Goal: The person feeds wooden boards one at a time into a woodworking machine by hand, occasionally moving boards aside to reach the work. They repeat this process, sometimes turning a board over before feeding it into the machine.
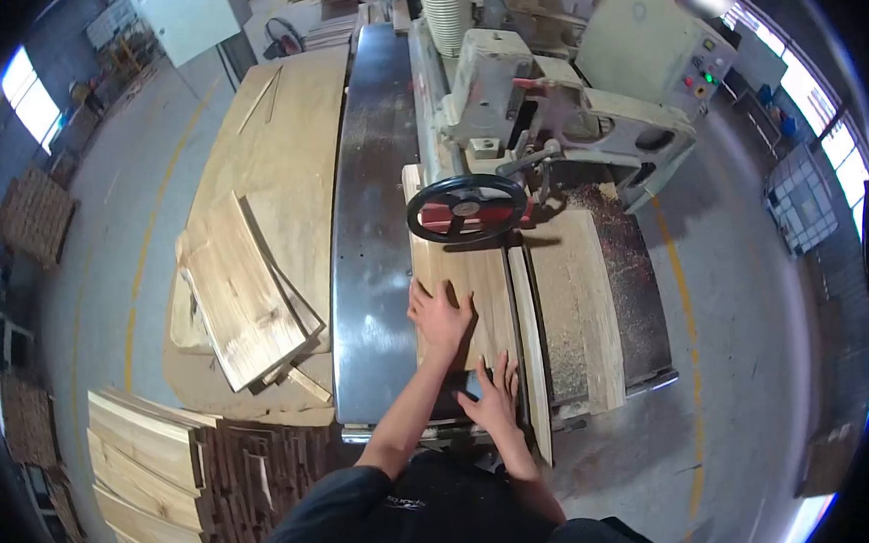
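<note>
My left hand (442,318) lies on a wooden board (490,293), its fingers spread over the upper face. Closer to my body, my right hand (493,398) has its fingers apart and its fingertips right at the board's near end. The board rests lengthwise on the metal table (368,314) of a woodworking machine, and its far part runs beneath the black handwheel (466,209). Along the board's right side runs a narrow wooden strip (534,365), which sticks out past the table's near edge. A wider rough-edged board (594,312) lies farther right.
Left of the table, boards (244,301) lie on a large wooden panel (285,142). Stacked planks (144,444) stand at the lower left. Sawdust (637,290) covers the table's right part. A control panel (707,65) with a lit green light is at the upper right.
</note>
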`<control>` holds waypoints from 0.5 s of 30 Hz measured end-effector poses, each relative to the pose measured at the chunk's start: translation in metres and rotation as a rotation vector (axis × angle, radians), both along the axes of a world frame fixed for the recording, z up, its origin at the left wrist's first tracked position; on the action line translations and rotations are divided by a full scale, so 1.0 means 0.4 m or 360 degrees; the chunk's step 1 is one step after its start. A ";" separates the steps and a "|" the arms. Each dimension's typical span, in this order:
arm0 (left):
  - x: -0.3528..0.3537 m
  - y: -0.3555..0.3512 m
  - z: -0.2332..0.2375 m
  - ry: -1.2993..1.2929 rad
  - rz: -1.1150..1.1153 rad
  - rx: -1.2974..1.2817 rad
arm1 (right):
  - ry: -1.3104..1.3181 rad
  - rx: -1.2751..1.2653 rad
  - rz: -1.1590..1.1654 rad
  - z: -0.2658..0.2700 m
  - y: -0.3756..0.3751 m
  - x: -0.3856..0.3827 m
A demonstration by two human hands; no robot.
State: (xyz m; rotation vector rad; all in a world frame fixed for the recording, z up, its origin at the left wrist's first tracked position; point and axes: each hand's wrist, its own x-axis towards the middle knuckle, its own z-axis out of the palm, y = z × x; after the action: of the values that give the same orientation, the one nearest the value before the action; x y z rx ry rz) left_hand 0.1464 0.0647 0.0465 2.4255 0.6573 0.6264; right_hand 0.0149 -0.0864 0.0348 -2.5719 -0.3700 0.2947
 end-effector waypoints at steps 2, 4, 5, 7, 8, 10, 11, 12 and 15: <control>0.050 0.027 0.003 -0.0058 0.0043 -0.0004 | -0.0012 -0.0102 -0.0066 0.009 0.025 0.053; 0.086 0.078 -0.012 -0.0122 -0.0041 -0.0199 | 0.0005 -0.0107 -0.0070 0.006 0.039 0.098; 0.101 0.125 -0.022 -0.0254 -0.0069 -0.0239 | 0.0018 -0.0082 -0.0095 0.009 0.046 0.125; 0.110 0.250 -0.070 -0.0357 -0.0206 -0.1006 | 0.0048 -0.0141 -0.0074 0.024 0.062 0.172; 0.077 0.294 -0.056 -0.0414 -0.0144 -0.0999 | 0.0051 -0.0171 -0.0073 0.023 0.067 0.198; 0.005 0.375 -0.037 -0.0572 -0.0062 -0.0922 | 0.0060 -0.0208 -0.0054 0.026 0.084 0.251; -0.025 0.415 -0.047 -0.0563 -0.0043 -0.0912 | 0.0028 -0.0240 -0.0037 0.001 0.087 0.282; -0.053 0.452 -0.059 -0.0573 0.0010 -0.0960 | 0.0042 -0.0273 -0.0035 0.003 0.097 0.306; -0.095 0.523 -0.025 -0.0496 0.0118 -0.1006 | 0.0039 -0.0249 -0.0092 -0.010 0.131 0.382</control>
State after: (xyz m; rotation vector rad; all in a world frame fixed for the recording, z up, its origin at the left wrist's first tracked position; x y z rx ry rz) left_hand 0.1086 0.2739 0.0364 1.6866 0.6880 0.6829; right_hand 0.1677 -0.0341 0.0309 -2.7239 -0.2722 0.3465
